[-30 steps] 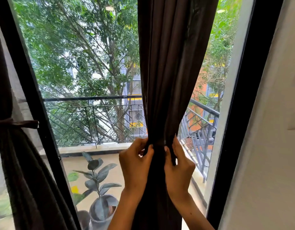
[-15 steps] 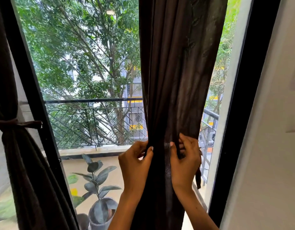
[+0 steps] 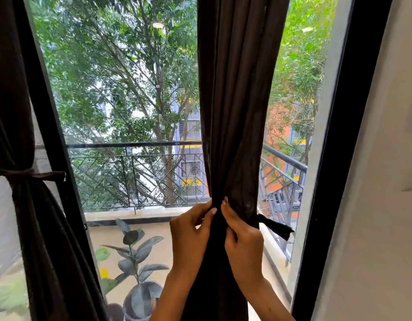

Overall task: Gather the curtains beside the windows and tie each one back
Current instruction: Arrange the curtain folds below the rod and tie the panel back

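Dark curtain (image 3: 237,100), gathered at mid-window. Left hand (image 3: 191,235) and right hand (image 3: 243,242) pinch its waist side by side. Tie end (image 3: 275,227) juts right of the grip.

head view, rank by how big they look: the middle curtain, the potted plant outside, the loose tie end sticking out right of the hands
1. middle curtain
2. potted plant, though it stands farther off, outside the glass
3. loose tie end, beside the right hand
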